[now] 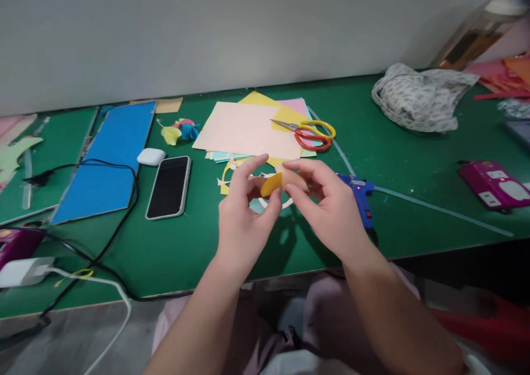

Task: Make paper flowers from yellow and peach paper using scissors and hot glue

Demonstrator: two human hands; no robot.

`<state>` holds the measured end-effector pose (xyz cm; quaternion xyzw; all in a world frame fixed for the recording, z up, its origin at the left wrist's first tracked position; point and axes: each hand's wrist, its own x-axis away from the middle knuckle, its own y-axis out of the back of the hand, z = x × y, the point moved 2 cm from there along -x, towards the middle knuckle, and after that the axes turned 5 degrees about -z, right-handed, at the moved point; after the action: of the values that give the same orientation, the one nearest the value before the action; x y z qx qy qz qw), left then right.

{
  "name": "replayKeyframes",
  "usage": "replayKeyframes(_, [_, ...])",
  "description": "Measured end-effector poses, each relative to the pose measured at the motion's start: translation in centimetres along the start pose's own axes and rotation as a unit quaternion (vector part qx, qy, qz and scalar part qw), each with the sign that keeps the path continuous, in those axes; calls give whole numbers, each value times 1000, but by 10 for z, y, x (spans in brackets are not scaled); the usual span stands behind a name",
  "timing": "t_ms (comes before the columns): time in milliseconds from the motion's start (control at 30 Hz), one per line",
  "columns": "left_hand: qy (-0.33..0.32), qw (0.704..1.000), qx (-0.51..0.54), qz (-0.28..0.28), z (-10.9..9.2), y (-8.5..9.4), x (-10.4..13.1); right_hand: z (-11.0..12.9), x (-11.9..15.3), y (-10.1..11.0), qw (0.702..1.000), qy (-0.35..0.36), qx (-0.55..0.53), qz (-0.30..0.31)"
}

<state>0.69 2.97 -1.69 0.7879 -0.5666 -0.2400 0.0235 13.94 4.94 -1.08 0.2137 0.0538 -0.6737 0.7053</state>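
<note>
Between my hands, above the table's front half, are two small cut paper pieces. My left hand (248,215) pinches a yellow paper piece (271,184) with a curved edge. A pale pink paper piece (295,180) is pinched by my right hand (331,204). The two pieces meet or overlap at the middle; whether they are joined I cannot tell. Under and behind the hands lie cut paper scraps (226,176), partly hidden. Just right of my right hand is a blue glue gun (363,201).
Behind my hands, scissors (314,133) with red and yellow handles lie on stacked coloured paper (240,126). To the left are a phone (169,188), a white earbud case (151,157), paper petals (176,132), a blue board (107,159) and cables. A glue stick (443,210) and patterned cloth (418,99) are right.
</note>
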Motion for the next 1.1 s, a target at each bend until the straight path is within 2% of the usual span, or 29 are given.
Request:
replayKeyframes(333, [52, 992, 115, 31, -5, 1, -2, -1, 1, 0, 994, -57, -89, 5])
replayKeyframes(667, [93, 977, 181, 56, -12, 6, -2, 8, 2, 7, 991, -58, -121, 15])
replayKeyframes(800, [65, 984, 158, 46, -14, 7, -1, 9, 2, 8, 993, -52, -102, 18])
replayKeyframes(1000, [-42, 999, 18, -9, -17, 11, 3, 9, 2, 8, 999, -5, -36, 36])
replayKeyframes(1100, [-74, 997, -18, -7, -15, 11, 3, 7, 1, 8, 999, -5, -19, 35])
